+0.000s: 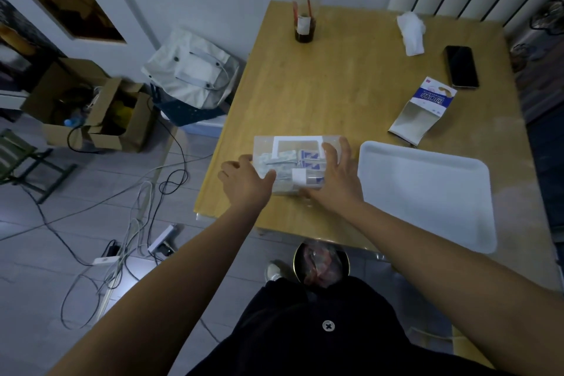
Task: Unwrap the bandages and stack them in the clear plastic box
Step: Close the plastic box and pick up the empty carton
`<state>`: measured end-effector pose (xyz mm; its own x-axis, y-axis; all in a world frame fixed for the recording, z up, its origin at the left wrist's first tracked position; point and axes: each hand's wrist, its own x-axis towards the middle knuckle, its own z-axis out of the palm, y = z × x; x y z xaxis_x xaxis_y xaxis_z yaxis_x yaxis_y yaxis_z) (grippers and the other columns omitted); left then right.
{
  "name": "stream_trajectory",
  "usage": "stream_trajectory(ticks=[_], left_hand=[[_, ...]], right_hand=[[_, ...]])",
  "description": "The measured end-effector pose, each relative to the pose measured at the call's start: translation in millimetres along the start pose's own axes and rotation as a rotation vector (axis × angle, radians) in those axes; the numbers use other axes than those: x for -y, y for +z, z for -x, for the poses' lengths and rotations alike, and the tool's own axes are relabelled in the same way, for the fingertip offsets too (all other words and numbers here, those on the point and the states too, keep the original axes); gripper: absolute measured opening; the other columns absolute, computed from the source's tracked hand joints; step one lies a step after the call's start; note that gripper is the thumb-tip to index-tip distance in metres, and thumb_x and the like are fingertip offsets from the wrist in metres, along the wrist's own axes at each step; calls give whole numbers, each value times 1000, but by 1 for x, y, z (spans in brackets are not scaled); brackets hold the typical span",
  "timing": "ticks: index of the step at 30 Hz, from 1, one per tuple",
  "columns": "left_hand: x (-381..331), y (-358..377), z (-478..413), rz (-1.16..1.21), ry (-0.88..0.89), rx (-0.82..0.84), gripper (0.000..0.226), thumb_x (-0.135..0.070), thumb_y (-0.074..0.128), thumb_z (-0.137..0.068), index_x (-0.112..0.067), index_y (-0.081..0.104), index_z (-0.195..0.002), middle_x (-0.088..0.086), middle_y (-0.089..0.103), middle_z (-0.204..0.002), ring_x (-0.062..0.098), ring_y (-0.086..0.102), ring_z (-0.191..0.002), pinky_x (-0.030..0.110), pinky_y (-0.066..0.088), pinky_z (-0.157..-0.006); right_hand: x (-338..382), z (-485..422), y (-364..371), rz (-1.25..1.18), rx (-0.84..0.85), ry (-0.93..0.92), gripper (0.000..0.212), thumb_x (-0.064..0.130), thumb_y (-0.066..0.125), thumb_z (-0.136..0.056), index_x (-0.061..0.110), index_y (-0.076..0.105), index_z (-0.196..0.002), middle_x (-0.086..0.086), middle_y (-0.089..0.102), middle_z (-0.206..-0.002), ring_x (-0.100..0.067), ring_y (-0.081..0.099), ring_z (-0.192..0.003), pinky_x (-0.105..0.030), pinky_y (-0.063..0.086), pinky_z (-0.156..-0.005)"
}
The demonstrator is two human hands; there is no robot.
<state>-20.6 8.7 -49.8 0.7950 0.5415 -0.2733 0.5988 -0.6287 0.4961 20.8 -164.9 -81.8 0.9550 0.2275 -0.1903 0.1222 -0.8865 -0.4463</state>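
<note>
Head view. The clear plastic box sits on the wooden table at about 8 o'clock from the tabletop's centre. Its long axis runs from 9 to 3 o'clock, parallel to the near edge. Inside, the bandages lie flat in a loose pile, most with their long axes likewise 9 to 3 and a few slightly tilted. Pale wrappers lie toward 9 o'clock and blue-printed ones toward 3.

Both forearms reach in from 6 o'clock and converge on the box. The left hand grips the 9 o'clock end, with fingers curled around the left wall and the thumb laid across the near top edge, pointing toward 3. The right hand is at the 3 o'clock end, palm down. Its fingers are spread and nearly straight, pressed along the right wall and pointing toward 12, and its thumb stretches along the near wall toward 9.

The box's left wall lies near the table's left edge, and its near wall lies near the front edge. A white tray lies just beside the right hand at 3 o'clock, apart from the box. Bare wood extends from the box toward 12 o'clock as far as a cup with a red straw. A cardboard packet lies at 2 o'clock, with a phone and a crumpled tissue beyond it. A bin stands below the front edge at 6 o'clock.
</note>
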Motion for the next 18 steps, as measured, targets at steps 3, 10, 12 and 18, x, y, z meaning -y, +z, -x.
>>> stream_trajectory(ticks=[3, 10, 12, 18], left_hand=[[-5, -3, -3, -182, 58, -53, 61, -38, 65, -84, -7, 44, -133, 16, 33, -137, 34, 29, -125, 35, 26, -100], [-56, 18, 7, -218, 485, -4, 39, -23, 60, -86, -14, 57, -124, 11, 51, -122, 31, 43, -115, 36, 33, -89], [-84, 34, 8, -236, 540, 24, 35, -25, 55, -89, -18, 58, -123, 8, 54, -121, 28, 44, -116, 36, 33, -90], [-157, 85, 12, -186, 507, 133, 33, -21, 55, -88, -17, 61, -120, 10, 58, -118, 30, 46, -114, 38, 36, -91]], right_hand=[[-12, -2, -8, -187, 83, -83, 103, 52, 76, -71, 26, 13, -149, 6, -15, -157, -25, 12, -144, -41, 33, -110], [-74, -3, -51, -626, 71, 46, 61, 27, 57, -96, 20, 25, -148, 0, 26, -150, -15, 47, -120, -26, 43, -88], [-100, -12, -68, -628, 1, 174, 55, 25, 54, -98, 17, 29, -147, -4, 32, -148, -11, 46, -112, -24, 39, -85], [-168, -61, -118, -637, -58, 426, 56, 31, 56, -95, 22, 35, -146, -9, 27, -149, -24, 39, -131, -33, 38, -104]])
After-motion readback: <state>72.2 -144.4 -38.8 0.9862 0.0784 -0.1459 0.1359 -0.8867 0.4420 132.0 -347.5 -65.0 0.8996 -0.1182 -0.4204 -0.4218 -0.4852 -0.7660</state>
